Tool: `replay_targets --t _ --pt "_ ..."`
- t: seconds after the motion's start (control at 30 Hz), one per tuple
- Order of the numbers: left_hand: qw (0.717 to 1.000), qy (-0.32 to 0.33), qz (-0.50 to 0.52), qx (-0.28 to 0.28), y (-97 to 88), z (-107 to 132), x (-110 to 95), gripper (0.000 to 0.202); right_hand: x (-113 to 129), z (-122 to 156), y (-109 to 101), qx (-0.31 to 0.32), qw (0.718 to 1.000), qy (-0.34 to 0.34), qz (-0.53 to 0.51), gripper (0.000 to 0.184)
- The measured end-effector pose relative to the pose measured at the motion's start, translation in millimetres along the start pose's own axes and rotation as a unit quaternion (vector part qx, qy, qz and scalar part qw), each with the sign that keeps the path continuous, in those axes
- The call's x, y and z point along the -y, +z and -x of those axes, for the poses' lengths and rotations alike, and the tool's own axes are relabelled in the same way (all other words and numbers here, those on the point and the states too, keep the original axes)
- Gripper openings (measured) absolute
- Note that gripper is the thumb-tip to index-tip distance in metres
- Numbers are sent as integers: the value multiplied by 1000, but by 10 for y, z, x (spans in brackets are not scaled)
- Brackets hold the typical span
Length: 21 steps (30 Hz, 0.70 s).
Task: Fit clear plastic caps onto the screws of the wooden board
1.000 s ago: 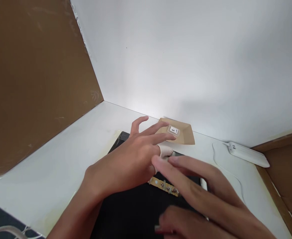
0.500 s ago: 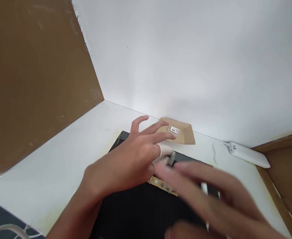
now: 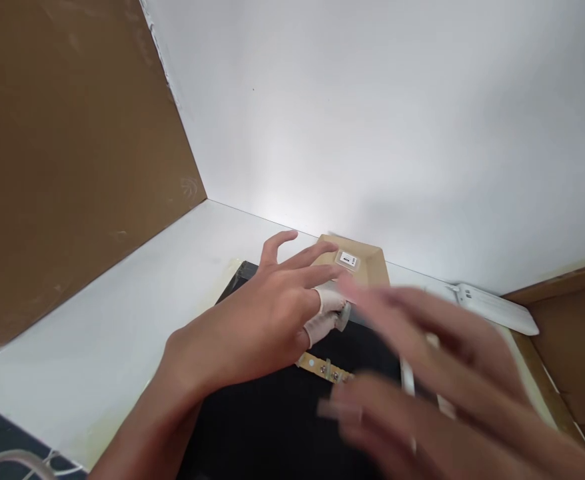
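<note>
Head view: small greyish piece (image 3: pixel 343 317) (roundish) in left hand (image 3: pixel 272 303)

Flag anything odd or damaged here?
Yellowish stain on the table, lower left, against otherwise white surface. Brown panel has a ragged white edge near the top. No spilled parts visible.
</note>
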<state>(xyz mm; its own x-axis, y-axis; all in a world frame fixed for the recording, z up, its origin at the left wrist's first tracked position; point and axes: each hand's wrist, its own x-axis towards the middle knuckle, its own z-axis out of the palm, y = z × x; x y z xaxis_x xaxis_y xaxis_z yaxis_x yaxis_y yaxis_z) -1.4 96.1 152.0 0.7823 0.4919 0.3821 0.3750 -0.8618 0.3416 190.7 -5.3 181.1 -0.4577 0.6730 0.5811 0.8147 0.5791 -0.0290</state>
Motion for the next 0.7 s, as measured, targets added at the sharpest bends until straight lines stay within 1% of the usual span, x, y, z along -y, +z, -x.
replay_targets --t 0.03,0.1,0.17,0.2,0.27,0.3,0.33,0.37,0.4,0.5,0.53,0.6,0.7 --pt "1000 -3 -2 -1 4 -4 -4 28 -61 -14 18 -13 1000 17 17 19" --pt "1000 -6 -4 3 10 -12 -9 31 -169 -40 54 -31 997 48 50 18" --pt "1000 -5 -2 4 8 -14 -11 33 -198 -51 71 -17 997 47 53 15" --pt "1000 -7 0 1 3 -13 -9 33 -178 -49 69 0 999 26 36 14" --pt "1000 1 5 -1 -9 -6 -3 30 -95 -29 53 38 998 -45 -15 13" --pt "1000 9 9 -4 -15 -2 1 28 -51 -15 43 50 995 -78 -37 14" --pt "1000 14 12 -6 -19 1 3 26 -19 -2 34 52 993 -97 -50 16" --pt "1000 15 13 -5 -19 4 5 25 -5 8 29 41 994 -94 -49 17" --pt "1000 10 12 0 -17 5 5 24 -11 13 30 23 997 -69 -35 17" --pt "1000 -9 -3 7 5 1 0 27 -119 -3 61 -35 998 49 29 17" --pt "1000 -9 -8 4 13 -2 -3 29 -159 -11 74 -51 995 73 46 16" --pt "1000 -3 -13 -1 24 -5 -7 32 -194 -7 82 -56 994 78 56 17" --pt "1000 -5 -8 -4 26 -4 -8 31 -116 72 38 -16 999 30 26 17"
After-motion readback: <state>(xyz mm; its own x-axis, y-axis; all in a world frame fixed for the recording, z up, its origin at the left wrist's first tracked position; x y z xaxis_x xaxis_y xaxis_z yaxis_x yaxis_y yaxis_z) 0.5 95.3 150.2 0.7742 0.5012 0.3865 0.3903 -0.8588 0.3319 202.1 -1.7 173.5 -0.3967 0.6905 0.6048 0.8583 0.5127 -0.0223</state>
